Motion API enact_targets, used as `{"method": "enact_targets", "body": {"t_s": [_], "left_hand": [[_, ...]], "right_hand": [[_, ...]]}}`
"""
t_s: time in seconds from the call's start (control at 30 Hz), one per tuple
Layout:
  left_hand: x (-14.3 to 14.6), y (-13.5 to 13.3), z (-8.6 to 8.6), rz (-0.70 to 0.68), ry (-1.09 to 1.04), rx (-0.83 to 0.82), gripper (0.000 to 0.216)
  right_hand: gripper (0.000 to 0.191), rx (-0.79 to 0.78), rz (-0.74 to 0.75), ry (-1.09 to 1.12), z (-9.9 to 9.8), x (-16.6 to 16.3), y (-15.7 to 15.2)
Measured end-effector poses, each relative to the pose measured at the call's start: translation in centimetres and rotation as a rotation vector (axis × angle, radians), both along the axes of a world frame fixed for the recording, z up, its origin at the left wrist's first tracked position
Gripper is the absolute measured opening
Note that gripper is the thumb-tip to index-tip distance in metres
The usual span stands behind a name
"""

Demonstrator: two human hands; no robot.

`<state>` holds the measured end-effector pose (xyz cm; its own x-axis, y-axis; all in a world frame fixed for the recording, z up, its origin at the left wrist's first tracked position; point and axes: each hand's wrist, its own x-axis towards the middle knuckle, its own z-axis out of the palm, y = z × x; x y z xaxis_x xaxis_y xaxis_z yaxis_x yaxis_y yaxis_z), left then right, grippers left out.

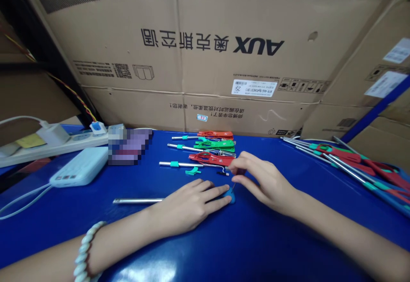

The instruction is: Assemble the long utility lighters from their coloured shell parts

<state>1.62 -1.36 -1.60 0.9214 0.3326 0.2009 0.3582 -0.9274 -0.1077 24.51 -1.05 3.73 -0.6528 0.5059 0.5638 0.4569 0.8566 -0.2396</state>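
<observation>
My left hand (195, 201) lies palm down on the table, fingers stretched out. Two of its fingertips press on a small blue plastic piece (232, 197). A silver metal tube (137, 201) runs out to the left from beneath this hand. My right hand (256, 177) is closed in a pinch just above the blue piece. From its fingertips a thin metal shaft (233, 185) points down at the piece; the rest of it is hidden in the fingers. Just beyond lie a small green clip (192, 171) and a short black connector (223, 173).
Behind my hands lie red (213, 159), green (218, 146) and orange (218, 135) plastic handles with metal tubes. Several similar rods are piled at right (361, 167). A power bank (81, 167) and power strip (80, 139) are at left. A cardboard wall (205, 68) stands behind.
</observation>
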Motion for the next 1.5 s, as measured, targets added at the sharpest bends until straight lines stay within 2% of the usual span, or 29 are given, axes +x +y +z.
{"method": "enact_targets", "body": {"t_s": [0.07, 0.2, 0.4, 0.53, 0.67, 0.77, 0.83, 0.93, 1.03, 1.2, 1.37, 1.5], "left_hand": [[0.0, -0.1, 0.0, -0.008, 0.011, 0.023, 0.046], [0.0, -0.1, 0.3, -0.011, 0.04, 0.061, 0.047], [0.2, -0.5, 0.5, -0.038, 0.085, 0.21, 0.041], [0.3, -0.8, 0.5, -0.042, 0.092, 0.275, 0.039], [0.2, -0.7, 0.6, -0.049, 0.103, 0.284, 0.039], [0.2, -0.6, 0.6, -0.056, 0.086, 0.293, 0.04], [0.2, -0.6, 0.6, -0.062, 0.058, 0.293, 0.04], [0.3, -0.6, 0.5, -0.075, 0.023, 0.288, 0.039], [0.4, -0.6, 0.5, -0.075, 0.012, 0.292, 0.038], [0.5, -0.5, 0.4, -0.075, 0.027, 0.285, 0.038], [0.4, -0.5, 0.5, -0.069, 0.004, 0.237, 0.039], [0.1, -0.5, 0.5, -0.055, 0.007, 0.179, 0.043]], "right_hand": [[0.021, 0.043, 0.006, -0.004, -0.1, 0.0, 0.1], [0.035, 0.009, 0.048, 0.025, -0.2, 0.1, 0.1], [0.03, 0.045, 0.037, 0.12, -1.0, 0.1, 0.3], [0.028, 0.035, 0.072, 0.116, -0.3, 0.1, 0.0], [0.025, -0.116, 0.108, 0.163, 0.5, 0.1, -0.3], [0.02, -0.074, 0.076, 0.178, 0.6, 0.3, -0.1], [0.023, -0.062, 0.077, 0.142, 0.8, 0.6, 0.0], [0.033, -0.137, 0.12, 0.084, 1.2, 0.8, 0.0], [0.035, -0.185, 0.145, 0.088, 1.4, 0.8, 0.0], [0.031, -0.077, 0.035, 0.062, 1.5, 1.1, 0.1], [0.039, -0.147, 0.056, -0.02, 2.2, 1.4, 0.1], [0.025, -0.07, 0.017, -0.008, 2.1, 1.2, 0.2]]}}
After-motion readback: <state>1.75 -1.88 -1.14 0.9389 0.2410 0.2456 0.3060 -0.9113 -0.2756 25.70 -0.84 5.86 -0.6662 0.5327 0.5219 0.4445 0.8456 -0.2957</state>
